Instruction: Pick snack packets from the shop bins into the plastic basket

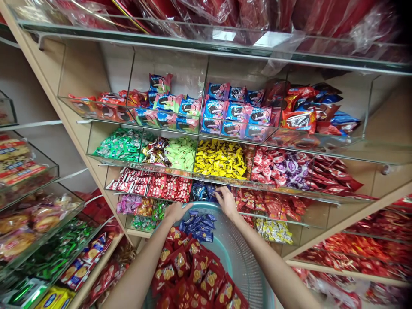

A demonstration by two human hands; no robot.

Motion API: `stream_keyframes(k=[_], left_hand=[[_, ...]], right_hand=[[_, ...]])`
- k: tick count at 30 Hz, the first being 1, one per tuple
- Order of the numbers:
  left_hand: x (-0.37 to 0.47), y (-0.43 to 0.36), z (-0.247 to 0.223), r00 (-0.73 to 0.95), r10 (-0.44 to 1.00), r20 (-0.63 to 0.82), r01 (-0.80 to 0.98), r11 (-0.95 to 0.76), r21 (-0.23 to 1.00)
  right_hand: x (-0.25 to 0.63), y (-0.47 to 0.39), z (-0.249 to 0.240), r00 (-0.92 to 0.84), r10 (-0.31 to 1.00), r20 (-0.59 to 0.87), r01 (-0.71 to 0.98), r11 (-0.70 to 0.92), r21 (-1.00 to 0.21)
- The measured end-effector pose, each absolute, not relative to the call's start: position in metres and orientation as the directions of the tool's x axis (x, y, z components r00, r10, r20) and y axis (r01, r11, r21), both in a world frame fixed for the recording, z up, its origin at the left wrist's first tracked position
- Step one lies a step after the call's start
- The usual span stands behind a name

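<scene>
A teal plastic basket (236,240) stands in front of the shelves, holding many red packets (193,274) with orange pictures and a smaller heap of dark blue wrapped candies (199,225) at its far end. My left hand (176,212) rests at the basket's far left rim, its thumb stretched out apart from the fingers. At the shelf compartment of dark blue candies (203,191), just beyond the rim, my right hand (226,201) reaches in with fingers bent and spread; nothing shows between them.
Glass-fronted shelves hold yellow candies (220,159), green candies (120,145), blue-pink cookie packs (236,112) and red packets (170,187). Glass edges run just above both hands. Side shelves with pastries (16,234) stand left, and more red candies (357,249) lie right.
</scene>
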State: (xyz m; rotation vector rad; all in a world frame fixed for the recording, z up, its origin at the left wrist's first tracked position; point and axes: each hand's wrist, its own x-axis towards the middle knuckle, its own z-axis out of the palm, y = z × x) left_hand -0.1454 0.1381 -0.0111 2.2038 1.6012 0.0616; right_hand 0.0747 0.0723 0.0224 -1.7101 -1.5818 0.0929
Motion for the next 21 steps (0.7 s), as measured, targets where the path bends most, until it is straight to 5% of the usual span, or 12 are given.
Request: stream_keyframes(k=[3, 8, 15, 21], left_hand=[[-0.145, 0.138, -0.012, 0.319, 0.925, -0.207, 0.909, -0.236, 0.344], [-0.144, 0.138, -0.015, 0.31, 0.93, -0.2, 0.914, -0.234, 0.332], [-0.145, 0.139, -0.018, 0.321, 0.93, -0.18, 0.912, -0.252, 0.323], [-0.145, 0.14, -0.019, 0.318, 0.931, -0.18, 0.914, -0.25, 0.32]], right_hand=[[0.061, 0.054, 0.024, 0.325, 0.859, 0.395, 0.625, 0.118, -0.772], [0.024, 0.026, 0.0, 0.326, 0.945, 0.038, 0.16, -0.016, -0.987], [-0.01, 0.016, -0.036, 0.203, 0.936, -0.288, -0.216, -0.244, -0.945], [-0.018, 0.019, -0.049, 0.182, 0.942, -0.281, -0.196, -0.246, -0.949]])
